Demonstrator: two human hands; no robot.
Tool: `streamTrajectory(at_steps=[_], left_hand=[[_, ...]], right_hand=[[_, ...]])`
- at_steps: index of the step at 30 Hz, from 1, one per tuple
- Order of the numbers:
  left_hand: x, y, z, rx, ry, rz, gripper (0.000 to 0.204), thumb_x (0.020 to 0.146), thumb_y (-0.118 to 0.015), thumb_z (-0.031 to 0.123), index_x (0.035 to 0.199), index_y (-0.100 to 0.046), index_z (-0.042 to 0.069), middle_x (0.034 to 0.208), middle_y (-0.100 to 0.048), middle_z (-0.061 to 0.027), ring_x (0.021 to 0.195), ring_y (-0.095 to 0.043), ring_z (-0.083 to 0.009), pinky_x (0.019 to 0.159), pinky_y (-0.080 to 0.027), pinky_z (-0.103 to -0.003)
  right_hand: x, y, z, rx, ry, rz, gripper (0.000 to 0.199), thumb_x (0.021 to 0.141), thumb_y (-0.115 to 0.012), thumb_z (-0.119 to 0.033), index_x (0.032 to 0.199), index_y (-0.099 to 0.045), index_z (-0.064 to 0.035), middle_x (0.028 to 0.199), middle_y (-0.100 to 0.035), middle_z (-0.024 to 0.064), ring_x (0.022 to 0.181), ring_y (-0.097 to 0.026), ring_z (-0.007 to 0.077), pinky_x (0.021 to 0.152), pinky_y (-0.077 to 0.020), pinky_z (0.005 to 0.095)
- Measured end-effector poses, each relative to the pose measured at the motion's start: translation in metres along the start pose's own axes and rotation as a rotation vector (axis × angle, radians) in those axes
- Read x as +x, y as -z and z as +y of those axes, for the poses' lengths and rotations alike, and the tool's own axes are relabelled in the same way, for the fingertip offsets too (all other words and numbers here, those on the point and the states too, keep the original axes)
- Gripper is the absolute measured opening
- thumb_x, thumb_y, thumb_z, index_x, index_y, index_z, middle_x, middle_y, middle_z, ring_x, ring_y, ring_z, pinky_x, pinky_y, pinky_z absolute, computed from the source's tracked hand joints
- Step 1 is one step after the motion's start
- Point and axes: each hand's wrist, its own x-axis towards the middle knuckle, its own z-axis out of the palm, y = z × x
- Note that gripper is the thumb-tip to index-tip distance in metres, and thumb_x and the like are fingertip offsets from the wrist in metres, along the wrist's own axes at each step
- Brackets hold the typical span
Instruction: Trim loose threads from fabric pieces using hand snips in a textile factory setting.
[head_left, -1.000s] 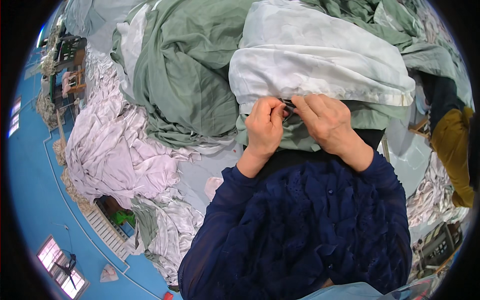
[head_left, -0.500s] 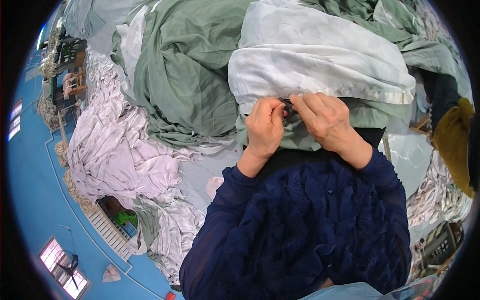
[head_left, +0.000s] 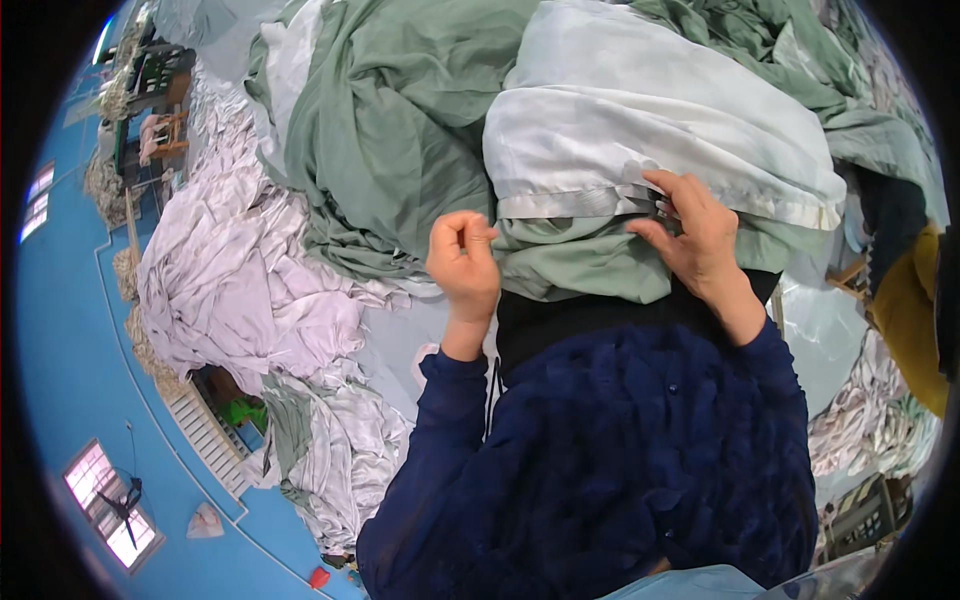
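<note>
A white cloth with a shiny hem band (head_left: pixel 570 203) lies over a green cloth (head_left: pixel 590 260) across my lap. My left hand (head_left: pixel 463 262) is raised just left of the hem, its fingers curled with the thumb against them. Whatever it may pinch is too small to make out. Over the right part of the hem, my right hand (head_left: pixel 697 235) has its thumb and fingers apart. A small dark patch (head_left: pixel 658 203) shows by these fingers at the hem; I cannot tell what it is.
A large heap of green cloth (head_left: pixel 400 130) lies left of the white piece. Pale pinkish-white fabric (head_left: pixel 250 275) is piled farther left, with more white and green cloth (head_left: pixel 335 450) below. At the right hang mustard-yellow cloth (head_left: pixel 912 310) and dark cloth.
My hands were together at the hem and have parted. The left moved left and down, away from the cloth; the right moved slightly right and its fingers spread.
</note>
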Motion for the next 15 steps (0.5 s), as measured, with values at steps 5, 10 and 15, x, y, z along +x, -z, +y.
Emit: streamTrajectory(at_steps=[5,10,15], left_hand=[[-0.014,0.056,-0.055,0.931,0.031,-0.265,0.012,0.086,-0.07,0.012,0.095,-0.066,0.004,0.089,-0.067,-0.0151,0.066,-0.059,-0.035,0.065,-0.051,-0.036],[0.004,0.038,-0.015,0.673,-0.212,-0.153,0.017,0.086,-0.069,0.007,0.102,-0.069,0.002,0.093,-0.064,-0.0135,0.072,-0.061,-0.0265,0.064,-0.049,-0.034],[0.028,-0.036,0.07,0.074,-0.054,-0.354,0.025,0.078,-0.077,0.009,0.099,-0.067,-0.001,0.088,-0.061,-0.0123,0.071,-0.06,-0.0243,0.065,-0.049,-0.035]], right_hand=[[-0.001,-0.012,0.009,-0.06,0.047,-0.016,0.056,0.068,-0.085,-0.008,0.119,-0.063,-0.0109,0.086,-0.06,0.0051,0.067,-0.057,0.0209,0.06,-0.048,0.0308],[0.002,-0.015,0.003,0.156,0.034,0.016,0.042,0.074,-0.078,-0.003,0.114,-0.065,-0.0075,0.083,-0.061,0.0066,0.066,-0.058,0.0196,0.06,-0.0475,0.0293],[0.003,-0.022,-0.002,0.204,0.003,0.035,0.035,0.077,-0.075,-0.002,0.11,-0.066,-0.0051,0.081,-0.06,0.0077,0.066,-0.058,0.0187,0.06,-0.0471,0.0289]])
